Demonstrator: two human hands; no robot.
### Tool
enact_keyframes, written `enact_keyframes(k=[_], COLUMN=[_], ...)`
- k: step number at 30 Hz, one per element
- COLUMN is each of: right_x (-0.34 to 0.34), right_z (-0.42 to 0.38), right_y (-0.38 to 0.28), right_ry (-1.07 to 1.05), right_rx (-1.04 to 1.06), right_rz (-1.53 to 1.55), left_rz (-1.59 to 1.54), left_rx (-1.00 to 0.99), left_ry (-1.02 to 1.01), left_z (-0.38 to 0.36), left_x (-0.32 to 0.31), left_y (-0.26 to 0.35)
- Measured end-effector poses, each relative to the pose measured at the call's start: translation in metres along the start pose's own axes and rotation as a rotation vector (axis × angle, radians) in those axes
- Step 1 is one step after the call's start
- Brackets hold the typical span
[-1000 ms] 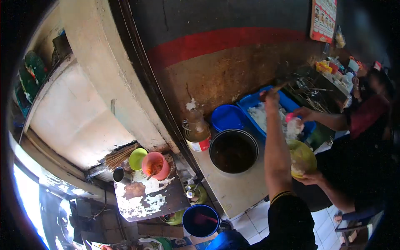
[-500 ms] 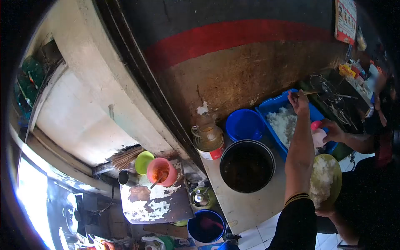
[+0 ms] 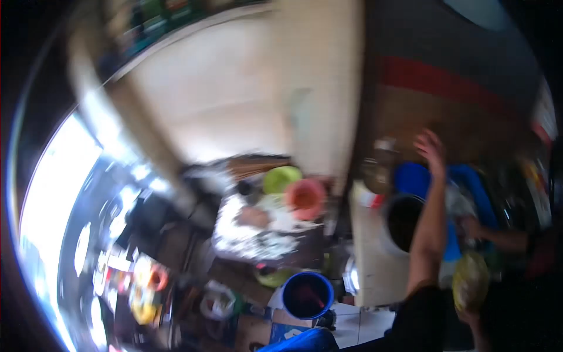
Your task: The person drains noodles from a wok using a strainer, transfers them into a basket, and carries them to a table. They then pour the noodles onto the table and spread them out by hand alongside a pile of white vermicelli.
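My right hand [image 3: 431,151] is raised above the back of the worktop, blurred, with its fingers apart and nothing visible in it. Below it are a round blue bowl [image 3: 409,178] and a large dark pot [image 3: 403,224], partly covered by my forearm. Right of my arm sits a blue rectangular tub [image 3: 484,190] with white rice in it, smeared by motion. My left hand is out of frame. Another person's hand [image 3: 471,227] is at the tub's near side. That person's other hand [image 3: 469,315] supports a yellow-green plate [image 3: 471,281].
A worn small table [image 3: 258,243] holds a pink container [image 3: 305,199] and a lime-green bowl [image 3: 282,179]. On the floor stands a blue bucket [image 3: 307,295] with dark contents. A glass jar [image 3: 375,173] stands at the worktop's [image 3: 375,258] back. The other person stands close on my right.
The view has swung left and blurred. My right hand, earlier over the tub beside a wooden handle, is now left of the tub with fingers apart. The pink scoop in the other person's hand is no longer discernible.
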State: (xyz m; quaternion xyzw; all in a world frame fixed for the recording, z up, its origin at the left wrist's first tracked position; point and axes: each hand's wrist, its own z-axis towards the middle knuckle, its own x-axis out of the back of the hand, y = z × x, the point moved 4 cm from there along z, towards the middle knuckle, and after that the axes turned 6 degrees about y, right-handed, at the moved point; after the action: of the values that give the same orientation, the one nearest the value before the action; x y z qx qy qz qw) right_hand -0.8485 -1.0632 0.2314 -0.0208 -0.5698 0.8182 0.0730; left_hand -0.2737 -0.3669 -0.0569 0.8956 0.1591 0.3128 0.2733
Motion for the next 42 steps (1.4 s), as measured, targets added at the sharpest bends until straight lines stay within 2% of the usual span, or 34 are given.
enact_keyframes(k=[1,2,3,4,5,6,7,8,9,10,11,12,13,15,16,17,18,20,22,23,24,25,26,27,28,29,30,32,33,35,38,40,41,42], right_x=[-0.031,-0.069,-0.113,-0.222,-0.321,-0.384,-0.405,-0.427,-0.464,-0.521,-0.576,-0.620,-0.649,-0.696,-0.705,-0.721,-0.737,-0.762,-0.791,-0.807,-0.824,-0.840,-0.852,-0.862,-0.866,-0.874,-0.882,-0.896,-0.899,-0.899,-0.902,-0.905,-0.908,-0.905], right_z=[0.004,-0.003,-0.016,-0.038,-0.089,-0.141,-0.187,-0.206,-0.254,-0.328,-0.398,-0.478,-0.552,-0.659,-0.701,-0.736,-0.763,-0.810,-0.850,-0.872,-0.899,-0.924,-0.943,-0.965,-0.987,-1.008,-1.030,-1.067,-1.082,-1.105,-1.129,-1.137,-1.139,-1.139], right_y=[-0.007,-0.015,-0.036,-0.085,-0.147,-0.198,-0.220,-0.213,-0.195,-0.159,-0.138,-0.156,-0.175,-0.204,-0.232,-0.232,-0.240,-0.250,-0.251,-0.240,-0.228,-0.217,-0.212,-0.222,-0.232,-0.235,-0.238,-0.238,-0.241,-0.247,-0.250,-0.245,-0.244,-0.245], right_ry=[-0.096,-0.121,-0.074,-0.238,-0.226,-0.190,-0.145,-0.093,-0.213,-0.533,-0.868,-1.229,-1.399,-1.904,-2.060,-2.203,-2.247,-2.439,-2.470,-2.520,-2.561,-2.608,-2.646,-2.655,-2.654,-2.643,-2.653,-2.576,-2.567,-2.541,-2.380,-2.271,-2.250,-2.233], right_rx=[0.122,0.248,0.248,0.264,0.234,0.203,0.236,0.195,0.182,0.185,0.192,0.254,0.120,0.207,0.299,0.223,0.242,0.209,0.406,0.317,0.319,0.226,0.130,0.026,-0.087,-0.122,-0.126,-0.429,-0.492,-0.474,-0.402,-0.324,-0.296,-0.268], right_rz=[0.243,0.228,0.174,0.274,0.319,0.345,0.401,0.355,0.345,0.326,0.269,0.181,0.211,0.081,0.091,0.125,0.129,0.001,0.076,0.064,0.066,0.065,0.060,0.055,0.051,0.107,0.123,0.046,0.020,-0.004,-0.053,0.008,0.028,0.033], left_rz=[-0.030,-0.041,-0.031,-0.038,-0.098,-0.129,-0.208,-0.255,-0.192,-0.256,-0.327,-0.408,-0.475,-0.586,-0.623,-0.538,-0.451,-0.494,-0.484,-0.565,-0.693,-0.682,-0.950,-1.022,-0.978,-0.793,-0.662,-0.506,-0.362,-0.021,0.076,0.299,0.287,0.205], left_rx=[-0.033,-0.095,-0.195,-0.327,-0.175,-0.161,-0.150,-0.204,-0.126,-0.288,-0.263,-0.324,-0.384,-0.518,-0.504,-0.349,-0.194,-0.145,0.002,0.015,-0.025,-0.031,-0.008,0.042,0.028,0.087,0.127,0.094,0.110,0.197,0.273,0.688,0.658,0.731], left_ry=[0.034,0.060,0.075,0.060,0.141,0.099,0.055,-0.001,-0.015,-0.113,-0.079,-0.070,-0.059,-0.034,0.006,0.011,0.009,0.066,0.317,0.401,0.540,0.754,0.833,0.974,1.165,1.374,1.461,1.687,1.805,1.947,1.974,1.656,1.662,1.524], left_z=[-0.005,-0.007,0.002,0.013,-0.020,-0.040,-0.025,-0.018,-0.047,-0.042,-0.043,-0.049,-0.056,-0.072,-0.076,-0.076,-0.075,-0.072,-0.082,-0.083,-0.077,-0.091,-0.094,-0.116,-0.116,-0.125,-0.135,-0.142,-0.142,-0.137,-0.116,-0.100,-0.095,-0.087], left_x=[0.017,0.031,0.043,0.046,0.058,0.074,0.074,0.075,0.095,0.094,0.101,0.115,0.130,0.160,0.171,0.178,0.183,0.193,0.221,0.230,0.236,0.269,0.293,0.336,0.359,0.391,0.424,0.489,0.519,0.575,0.633,0.665,0.678,0.683], left_y=[-0.034,-0.071,-0.114,-0.181,-0.141,-0.105,-0.132,-0.145,-0.116,-0.149,-0.166,-0.176,-0.189,-0.202,-0.208,-0.217,-0.226,-0.232,-0.233,-0.239,-0.248,-0.232,-0.229,-0.205,-0.215,-0.215,-0.215,-0.232,-0.246,-0.289,-0.362,-0.393,-0.403,-0.417])
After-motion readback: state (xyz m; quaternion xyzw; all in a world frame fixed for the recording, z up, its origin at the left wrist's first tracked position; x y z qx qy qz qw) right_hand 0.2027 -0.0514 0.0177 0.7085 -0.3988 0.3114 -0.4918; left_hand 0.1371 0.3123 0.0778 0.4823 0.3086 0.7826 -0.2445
